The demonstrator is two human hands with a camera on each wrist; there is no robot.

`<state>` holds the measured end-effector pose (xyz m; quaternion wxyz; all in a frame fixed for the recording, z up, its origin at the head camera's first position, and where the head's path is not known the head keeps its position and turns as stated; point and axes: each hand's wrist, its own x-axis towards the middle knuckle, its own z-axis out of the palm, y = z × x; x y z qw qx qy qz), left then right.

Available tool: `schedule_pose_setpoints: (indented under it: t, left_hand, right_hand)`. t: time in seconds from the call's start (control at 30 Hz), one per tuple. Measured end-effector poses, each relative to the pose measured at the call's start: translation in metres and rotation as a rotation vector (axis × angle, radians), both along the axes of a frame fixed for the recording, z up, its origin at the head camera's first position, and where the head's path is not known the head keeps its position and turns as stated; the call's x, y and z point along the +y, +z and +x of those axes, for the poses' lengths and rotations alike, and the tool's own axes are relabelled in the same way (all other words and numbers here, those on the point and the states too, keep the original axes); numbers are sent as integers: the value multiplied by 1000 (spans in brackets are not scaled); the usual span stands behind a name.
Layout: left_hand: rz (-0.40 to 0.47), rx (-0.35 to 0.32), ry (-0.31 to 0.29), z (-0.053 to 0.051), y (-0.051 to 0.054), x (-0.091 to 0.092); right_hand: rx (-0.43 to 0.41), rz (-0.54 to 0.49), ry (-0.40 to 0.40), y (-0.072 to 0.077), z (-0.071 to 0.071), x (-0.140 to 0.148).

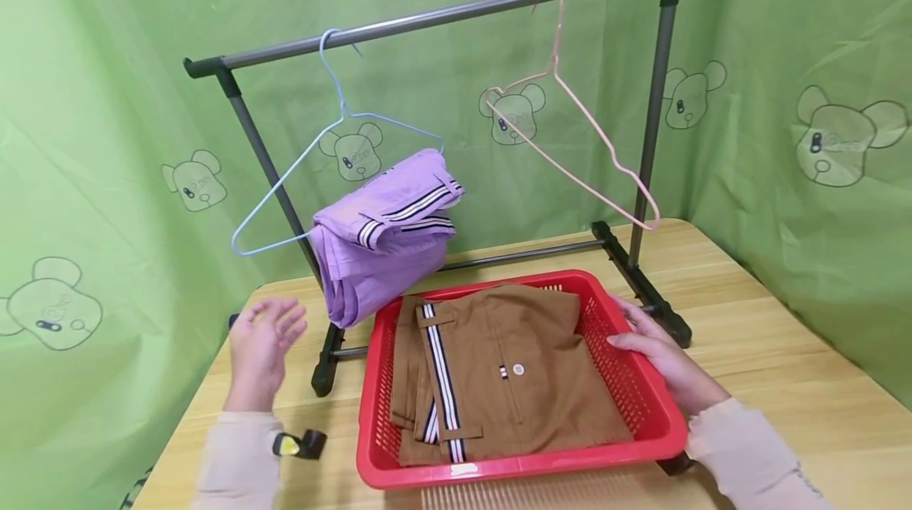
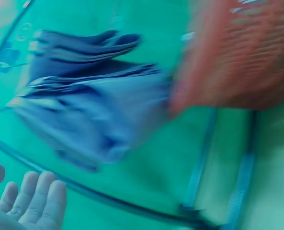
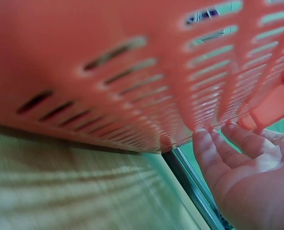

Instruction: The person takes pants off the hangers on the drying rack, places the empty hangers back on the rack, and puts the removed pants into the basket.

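My right hand [image 1: 659, 359] holds the right rim of a red plastic basket [image 1: 563, 464], its thumb at the rim and fingers outside. In the right wrist view those fingers [image 3: 211, 148] touch the slotted wall, and the basket's underside looks raised off the table. Inside the basket lie folded brown trousers [image 1: 549, 383] with a striped waistband and a white button. To the left, my left hand [image 1: 264, 344] is held up with its fingers apart, holding nothing. Near it, folded purple trousers [image 1: 388, 217] hang over the bar of a blue hanger [image 1: 274, 189].
A dark metal rack [image 1: 456, 15] stands on the wooden table [image 1: 769, 367], its feet behind and beside the basket. From its right half hangs a bare pink hanger [image 1: 606, 146]. Green cloth [image 1: 784, 19] with printed bears surrounds the table. A black strap [image 1: 309, 444] is at the left wrist.
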<state>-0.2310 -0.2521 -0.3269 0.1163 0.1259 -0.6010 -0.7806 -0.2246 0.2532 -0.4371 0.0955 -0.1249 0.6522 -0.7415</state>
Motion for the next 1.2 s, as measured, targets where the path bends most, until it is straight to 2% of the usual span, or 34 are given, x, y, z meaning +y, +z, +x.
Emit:
schedule_pose_setpoints:
  t: [0.1, 0.23, 0.33, 0.43, 0.53, 0.73, 0.83, 0.97, 1.07, 1.2]
  left_hand:
    - [45, 65, 18, -2, 31, -9]
    - [80, 156, -17, -5, 67, -16]
    - [103, 200, -49, -6, 87, -18]
    - [82, 218, -63, -7, 101, -16]
    - [-62, 217, -69, -9, 110, -11]
    - [-567, 205, -149, -12, 123, 1]
    - [-753, 188, -170, -11, 125, 8]
    - [-854, 156, -182, -11, 126, 13]
    - [-874, 154, -184, -11, 127, 15]
    - [-895, 159, -152, -11, 130, 19]
  right_hand:
    - [2, -2, -2, 0, 1, -1]
    - [7, -3, -9, 0, 1, 0]
    - [10, -8, -3, 1, 0, 0]
    - [21, -9, 2, 0, 0, 0]
    - [29, -14, 4, -1, 0, 0]
    - [25, -12, 1, 0, 0, -1]
    - [27, -12, -3, 0, 0, -1]
    - [18, -9, -6, 1, 0, -1]
    - [2, -5, -5, 1, 0, -1]
    - [8, -16, 5, 2, 0, 0]
